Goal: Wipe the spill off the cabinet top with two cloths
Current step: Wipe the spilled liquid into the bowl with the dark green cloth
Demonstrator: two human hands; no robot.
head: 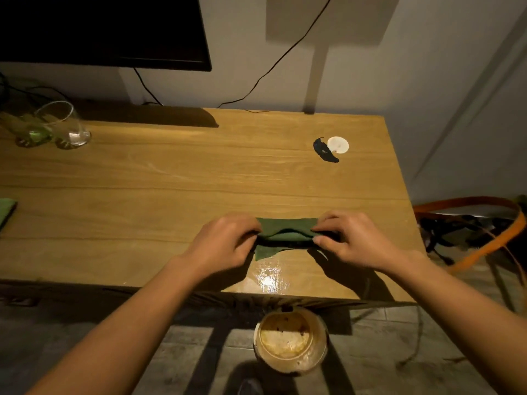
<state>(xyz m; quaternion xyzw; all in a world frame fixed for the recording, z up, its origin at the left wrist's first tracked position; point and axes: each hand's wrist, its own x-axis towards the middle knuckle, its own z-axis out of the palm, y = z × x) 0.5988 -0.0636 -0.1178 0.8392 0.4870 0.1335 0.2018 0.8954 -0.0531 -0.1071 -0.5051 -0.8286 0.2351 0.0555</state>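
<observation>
Left hand (pixel 225 238) and right hand (pixel 350 238) pinch opposite ends of the green cloth (pixel 286 233), stretched left-to-right.

Dim warm light, glare on the wet cabinet top (pixel 268 276), hard forearm shadows, wide-angle bending at edges

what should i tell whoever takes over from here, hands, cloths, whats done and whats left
Left hand and right hand: each pinches one end of the green cloth, which lies folded near the cabinet top front edge.
Second cloth: lies at the far left edge, untouched.
Done: the first cloth is out and gripped.
Left: the wet patch shines right in front of the held cloth; wipe it with both cloths.
</observation>
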